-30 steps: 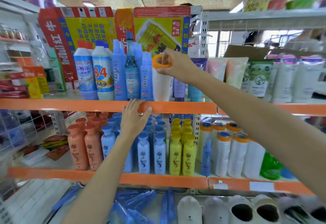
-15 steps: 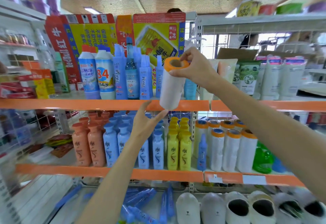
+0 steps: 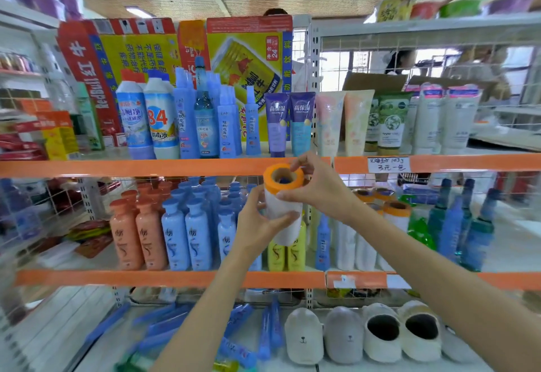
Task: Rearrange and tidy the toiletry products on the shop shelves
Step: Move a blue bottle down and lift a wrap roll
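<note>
You hold the white roll (image 3: 282,210) with the orange end between both hands, in front of the middle shelf (image 3: 175,279) and just below the orange edge of the upper shelf (image 3: 131,168). Your left hand (image 3: 259,226) wraps its fingers round the lower body of the roll; your right hand (image 3: 317,193) pinches the orange rim, fingers curled over its top. More rolls (image 3: 395,213) of the same kind stand to the right, blue bottles (image 3: 187,234) to the left.
</note>
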